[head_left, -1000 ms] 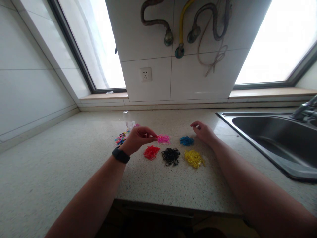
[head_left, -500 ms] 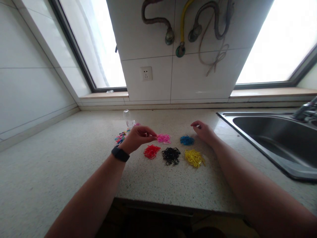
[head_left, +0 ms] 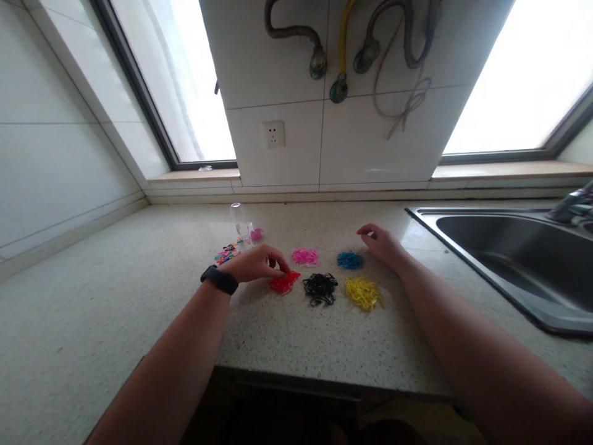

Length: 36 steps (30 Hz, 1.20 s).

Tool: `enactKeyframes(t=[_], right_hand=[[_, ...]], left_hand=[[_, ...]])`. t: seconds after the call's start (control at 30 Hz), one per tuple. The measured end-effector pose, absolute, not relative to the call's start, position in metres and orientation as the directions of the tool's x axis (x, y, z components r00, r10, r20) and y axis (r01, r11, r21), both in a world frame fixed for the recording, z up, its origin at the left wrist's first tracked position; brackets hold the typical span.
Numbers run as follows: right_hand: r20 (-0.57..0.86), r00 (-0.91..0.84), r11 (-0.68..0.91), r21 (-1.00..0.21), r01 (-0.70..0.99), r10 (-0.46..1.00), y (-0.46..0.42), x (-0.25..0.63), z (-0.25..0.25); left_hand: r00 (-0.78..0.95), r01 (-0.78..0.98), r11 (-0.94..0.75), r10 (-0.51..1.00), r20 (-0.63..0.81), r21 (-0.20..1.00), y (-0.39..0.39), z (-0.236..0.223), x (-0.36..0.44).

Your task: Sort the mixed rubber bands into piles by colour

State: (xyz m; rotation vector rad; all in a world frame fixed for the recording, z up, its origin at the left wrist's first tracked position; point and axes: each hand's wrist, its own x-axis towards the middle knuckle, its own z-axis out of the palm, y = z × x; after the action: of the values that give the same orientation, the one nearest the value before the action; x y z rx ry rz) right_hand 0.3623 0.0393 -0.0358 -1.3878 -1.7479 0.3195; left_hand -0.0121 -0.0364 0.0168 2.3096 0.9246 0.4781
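Note:
Small heaps of rubber bands lie sorted by colour on the speckled counter: pink (head_left: 305,256), blue (head_left: 349,260), red (head_left: 283,283), black (head_left: 319,288) and yellow (head_left: 364,293). My left hand (head_left: 256,263), with a black wristband, is lowered to the counter with its fingertips pinched at the upper edge of the red heap; what they pinch is too small to name. My right hand (head_left: 382,245) rests on the counter just right of the blue heap, fingers loosely curled and holding nothing. A mixed-colour heap of bands (head_left: 227,253) lies left of my left hand.
A clear plastic container (head_left: 241,221) lies tipped behind the mixed heap, with a pink bit (head_left: 256,234) beside it. A steel sink (head_left: 514,259) with a tap is sunk in the counter at the right. The counter's front edge runs below my forearms. Hoses hang on the tiled wall.
My left hand has dropped from beside the pink heap down and slightly right to the red heap. My right hand has stayed put.

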Motion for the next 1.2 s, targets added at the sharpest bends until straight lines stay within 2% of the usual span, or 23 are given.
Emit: enactKeyframes(t=[0.17,0.37,0.6,0.8,1.03,1.2], right_hand=[[0.455,-0.015,0.348,-0.66,0.665,0.891,0.04,0.362,-0.036],[0.451,-0.045,0.355,-0.635,0.686,0.892,0.04,0.363,-0.035],[0.437,-0.055,0.346,-0.622,0.703,0.898,0.042,0.365,-0.038],[0.422,-0.062,0.336,-0.615,0.713,0.904,0.041,0.366,-0.037],[0.409,-0.061,0.326,-0.617,0.716,0.91,0.039,0.364,-0.035],[0.403,-0.07,0.329,-0.62,0.712,0.912,0.04,0.364,-0.036]], left_hand=[[0.714,0.492,-0.596,0.693,0.097,0.634,-0.031,0.012,-0.019],[0.672,0.542,-0.573,0.735,0.093,0.615,-0.031,0.017,-0.025],[0.565,0.582,-0.538,0.807,0.172,0.61,-0.032,0.024,-0.027],[0.49,0.65,-0.497,0.852,0.184,0.575,-0.027,0.021,-0.032],[0.498,0.732,-0.425,0.867,0.007,0.533,-0.022,0.015,-0.046],[0.539,0.727,-0.438,0.841,-0.045,0.529,-0.023,0.015,-0.045]])
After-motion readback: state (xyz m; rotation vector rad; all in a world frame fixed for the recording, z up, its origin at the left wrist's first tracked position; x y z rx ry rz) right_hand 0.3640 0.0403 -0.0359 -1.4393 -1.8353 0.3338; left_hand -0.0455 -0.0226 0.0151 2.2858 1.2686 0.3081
